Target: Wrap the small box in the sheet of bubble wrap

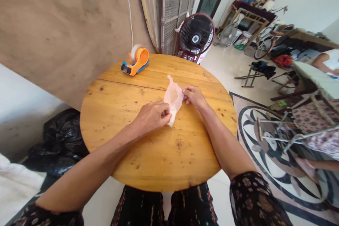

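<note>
A thin, crumpled pink plastic bag (173,95) lies on the round wooden table (143,162), with a twisted tip pointing away from me. Something tan shows faintly through its middle; I cannot make out what it is. My left hand (155,113) is closed on the bag's near left edge, thumb against the curled fingers. On the far right side, my right hand (194,96) pinches the bag's edge between thumb and fingers. Behind the bag, to the left, stands an orange and blue tape dispenser (136,61) with a roll of clear tape.
A dark red fan (196,37) stands just past the table's far edge. Black plastic bags (62,137) lie on the floor at left. A large brown board (66,24) leans behind the table. To the right are a folding stool (254,74) and another person's arm (321,61).
</note>
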`<state>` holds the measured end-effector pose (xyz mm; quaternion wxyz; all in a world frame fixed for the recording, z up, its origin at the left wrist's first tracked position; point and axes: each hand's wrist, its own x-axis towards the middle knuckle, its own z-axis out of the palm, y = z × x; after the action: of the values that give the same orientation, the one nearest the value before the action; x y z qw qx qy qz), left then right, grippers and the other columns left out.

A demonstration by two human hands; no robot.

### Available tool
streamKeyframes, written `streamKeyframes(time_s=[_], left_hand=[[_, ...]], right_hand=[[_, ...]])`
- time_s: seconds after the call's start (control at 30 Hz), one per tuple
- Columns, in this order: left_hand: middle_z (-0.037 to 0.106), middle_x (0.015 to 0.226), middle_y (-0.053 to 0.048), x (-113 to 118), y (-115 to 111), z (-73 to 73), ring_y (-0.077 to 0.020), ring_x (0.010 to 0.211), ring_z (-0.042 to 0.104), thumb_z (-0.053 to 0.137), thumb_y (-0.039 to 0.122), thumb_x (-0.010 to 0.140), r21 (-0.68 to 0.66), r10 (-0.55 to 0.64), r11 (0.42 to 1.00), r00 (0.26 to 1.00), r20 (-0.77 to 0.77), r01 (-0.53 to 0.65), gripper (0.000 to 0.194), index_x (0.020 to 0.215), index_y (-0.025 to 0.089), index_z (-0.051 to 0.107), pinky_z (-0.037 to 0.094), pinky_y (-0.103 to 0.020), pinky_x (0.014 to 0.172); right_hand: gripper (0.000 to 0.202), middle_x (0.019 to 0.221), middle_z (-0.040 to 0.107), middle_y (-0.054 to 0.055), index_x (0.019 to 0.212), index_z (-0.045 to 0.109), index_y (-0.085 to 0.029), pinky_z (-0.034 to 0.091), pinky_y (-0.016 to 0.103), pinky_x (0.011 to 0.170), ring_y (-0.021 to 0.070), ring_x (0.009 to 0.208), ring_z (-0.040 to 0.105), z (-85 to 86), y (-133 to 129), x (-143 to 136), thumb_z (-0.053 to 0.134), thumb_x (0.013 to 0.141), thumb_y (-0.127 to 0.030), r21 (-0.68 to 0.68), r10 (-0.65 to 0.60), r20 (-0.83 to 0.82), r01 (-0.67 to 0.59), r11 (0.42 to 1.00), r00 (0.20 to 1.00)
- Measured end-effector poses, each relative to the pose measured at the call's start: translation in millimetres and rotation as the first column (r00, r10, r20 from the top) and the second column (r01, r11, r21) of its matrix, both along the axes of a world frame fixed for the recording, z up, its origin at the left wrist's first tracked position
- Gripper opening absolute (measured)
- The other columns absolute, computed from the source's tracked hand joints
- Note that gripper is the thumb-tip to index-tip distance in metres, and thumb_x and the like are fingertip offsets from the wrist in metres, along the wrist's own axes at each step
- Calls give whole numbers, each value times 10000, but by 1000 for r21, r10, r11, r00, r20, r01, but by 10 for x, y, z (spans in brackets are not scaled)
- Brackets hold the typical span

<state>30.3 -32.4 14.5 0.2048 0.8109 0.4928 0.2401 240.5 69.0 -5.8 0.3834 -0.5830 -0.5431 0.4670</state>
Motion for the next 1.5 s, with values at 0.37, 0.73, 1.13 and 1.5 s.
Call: streamKeyframes(time_s=[0.37,0.73,1.13,1.5], left_hand=[[663,759,-9,4,9,-9,-120,636,526,553,198,787,-5,-3,1000,1000,11,3,89,710,180,595,326,-253,587],[656,752,-8,0,9,-6,-116,635,524,546,184,790,11,-22,1000,1000,11,22,93,710,177,593,337,-251,595],[657,764,-13,-5,9,-27,-122,641,527,544,188,784,26,-23,999,1000,-7,23,80,719,180,588,340,-256,594],[660,784,-11,-9,5,-27,-123,651,528,553,204,799,20,-22,1000,1000,-19,23,78,733,182,590,328,-260,596]], right_hand=[[388,679,696,-30,996,579,-209,450,192,531,108,586,642,-28,-18,116,742,680,-363,65,197,-77,-193,979,977],[153,585,632,-41,748,568,-191,456,172,450,78,494,580,-42,-18,25,699,708,-259,63,12,-91,-6,998,996],[148,541,605,-41,743,555,-186,466,183,396,88,443,564,-81,27,24,692,736,-131,33,-78,-20,79,996,997],[243,792,691,18,938,604,-181,464,208,534,112,628,622,-52,25,161,679,718,-254,129,60,127,-77,989,990]])
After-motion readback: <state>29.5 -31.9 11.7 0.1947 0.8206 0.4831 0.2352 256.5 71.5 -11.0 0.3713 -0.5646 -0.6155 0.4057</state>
